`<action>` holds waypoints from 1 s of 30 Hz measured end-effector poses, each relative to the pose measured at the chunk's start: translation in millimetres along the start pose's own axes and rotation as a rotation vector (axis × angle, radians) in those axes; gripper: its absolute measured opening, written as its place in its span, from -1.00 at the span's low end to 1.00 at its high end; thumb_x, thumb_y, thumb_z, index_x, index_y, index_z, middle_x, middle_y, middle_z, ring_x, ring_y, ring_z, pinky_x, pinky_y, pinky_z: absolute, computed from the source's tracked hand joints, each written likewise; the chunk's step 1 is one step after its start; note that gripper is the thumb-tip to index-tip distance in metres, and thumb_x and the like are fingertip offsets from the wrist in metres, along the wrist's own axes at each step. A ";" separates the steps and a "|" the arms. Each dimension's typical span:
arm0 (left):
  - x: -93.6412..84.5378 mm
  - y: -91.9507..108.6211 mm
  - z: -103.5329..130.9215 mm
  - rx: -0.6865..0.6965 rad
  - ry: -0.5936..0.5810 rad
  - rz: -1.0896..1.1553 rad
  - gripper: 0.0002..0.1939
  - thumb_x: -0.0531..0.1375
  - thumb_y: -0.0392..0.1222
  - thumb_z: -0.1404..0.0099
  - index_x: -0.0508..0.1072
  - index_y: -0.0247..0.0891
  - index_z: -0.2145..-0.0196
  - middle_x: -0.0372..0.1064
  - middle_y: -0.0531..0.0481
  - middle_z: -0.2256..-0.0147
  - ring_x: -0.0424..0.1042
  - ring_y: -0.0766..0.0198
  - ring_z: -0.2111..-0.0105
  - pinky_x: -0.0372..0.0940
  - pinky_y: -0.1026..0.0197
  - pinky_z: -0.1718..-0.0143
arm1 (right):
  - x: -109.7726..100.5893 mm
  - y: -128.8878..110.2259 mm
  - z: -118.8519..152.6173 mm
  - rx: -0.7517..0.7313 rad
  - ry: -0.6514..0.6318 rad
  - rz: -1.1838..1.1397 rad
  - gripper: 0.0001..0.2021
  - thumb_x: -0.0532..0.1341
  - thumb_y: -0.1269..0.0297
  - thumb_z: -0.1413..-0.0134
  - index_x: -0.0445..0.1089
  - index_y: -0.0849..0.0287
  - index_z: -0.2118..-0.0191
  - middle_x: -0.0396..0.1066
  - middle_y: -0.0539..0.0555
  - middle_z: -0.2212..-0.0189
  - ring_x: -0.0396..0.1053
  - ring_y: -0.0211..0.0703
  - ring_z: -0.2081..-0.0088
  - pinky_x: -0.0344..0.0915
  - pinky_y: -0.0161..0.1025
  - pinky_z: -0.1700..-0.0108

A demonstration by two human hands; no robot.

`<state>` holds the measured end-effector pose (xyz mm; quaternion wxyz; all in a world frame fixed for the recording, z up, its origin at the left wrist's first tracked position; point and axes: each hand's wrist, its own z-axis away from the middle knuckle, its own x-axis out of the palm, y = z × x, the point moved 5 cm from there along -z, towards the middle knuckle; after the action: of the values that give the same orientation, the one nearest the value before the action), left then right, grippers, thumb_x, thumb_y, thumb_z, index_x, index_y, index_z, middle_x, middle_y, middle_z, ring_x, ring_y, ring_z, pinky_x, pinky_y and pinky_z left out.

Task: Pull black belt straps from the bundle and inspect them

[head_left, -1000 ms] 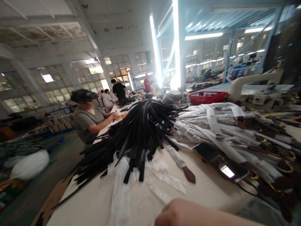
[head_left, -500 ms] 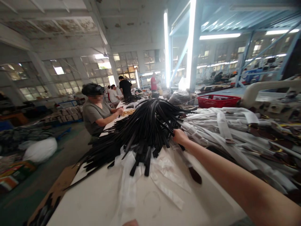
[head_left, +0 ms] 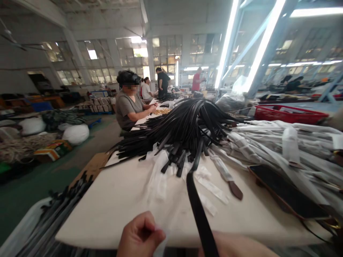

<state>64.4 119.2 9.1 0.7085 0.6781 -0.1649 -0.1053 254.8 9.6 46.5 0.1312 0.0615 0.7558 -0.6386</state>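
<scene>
- Long factory hall with tall windows and strip lights; a pale worktable (head_left: 112, 203) runs away from the camera
- Black straps in a big heap (head_left: 184, 125) lie mid-table; beside them on the right, a spread of white-wrapped straps (head_left: 281, 142), and a red basket (head_left: 291, 114) behind
- Left hand (head_left: 140, 235) sits at the near table edge, fingers curled in together, pinching a clear plastic sleeve (head_left: 160, 246)
- Right hand (head_left: 235, 247) shows only in part at the bottom edge; cannot tell how its fingers stand; a single black strap (head_left: 198, 210) runs from it up to the heap
- A dark phone (head_left: 288, 194) lies flat to the right; a seated person (head_left: 128, 107) works farther along the table
</scene>
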 end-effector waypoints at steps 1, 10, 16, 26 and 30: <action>-1.1 1.1 3.5 0.018 0.009 -0.024 -0.52 0.51 0.02 0.19 0.32 -0.31 0.70 0.09 0.13 0.64 0.07 0.39 0.57 0.01 0.36 0.51 | 6.9 -6.3 6.9 -0.033 0.067 -0.021 -0.58 0.32 -0.14 0.02 0.56 0.17 0.51 0.47 0.11 0.58 0.44 -0.12 0.51 0.41 -0.25 0.41; -6.8 -5.9 19.2 0.077 0.075 -0.126 -0.50 0.51 -0.14 0.21 0.20 -0.25 0.73 0.03 0.17 0.67 0.04 0.41 0.62 -0.03 0.34 0.55 | -11.7 -20.2 -10.0 -0.154 0.602 -0.321 -0.83 0.31 0.20 -0.15 0.49 0.21 0.32 0.41 0.02 0.66 0.37 -0.23 0.67 0.34 -0.35 0.65; 6.4 7.7 14.0 0.107 -0.019 -0.210 -0.89 0.38 -0.19 -0.01 0.58 -0.20 0.62 0.33 0.03 0.60 0.29 0.29 0.54 0.15 0.31 0.47 | 0.3 9.0 -6.2 -0.050 0.633 -0.368 -0.78 0.32 0.15 -0.14 0.49 0.23 0.30 0.43 0.01 0.65 0.40 -0.24 0.63 0.37 -0.36 0.60; 9.9 14.7 -1.7 0.103 -0.072 -0.201 -0.72 0.42 -0.28 0.10 0.39 -0.23 0.75 0.15 0.11 0.65 0.16 0.34 0.59 0.08 0.30 0.52 | -17.9 73.9 -14.6 0.141 0.790 -0.485 -0.68 0.37 0.03 -0.05 0.46 0.23 0.30 0.44 0.00 0.63 0.34 -0.27 0.59 0.28 -0.34 0.52; 15.5 13.4 -4.0 0.112 -0.168 -0.262 -0.85 0.36 -0.22 -0.05 0.57 -0.20 0.63 0.41 -0.02 0.57 0.37 0.24 0.51 0.22 0.29 0.43 | -17.2 71.7 -14.2 0.139 0.756 -0.530 -0.68 0.38 0.05 -0.04 0.45 0.24 0.31 0.43 -0.01 0.65 0.32 -0.30 0.60 0.25 -0.37 0.53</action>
<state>79.2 118.0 23.8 0.6336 0.7210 -0.1391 -0.2437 288.2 37.5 -14.7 -0.3256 0.1032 0.6956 -0.6320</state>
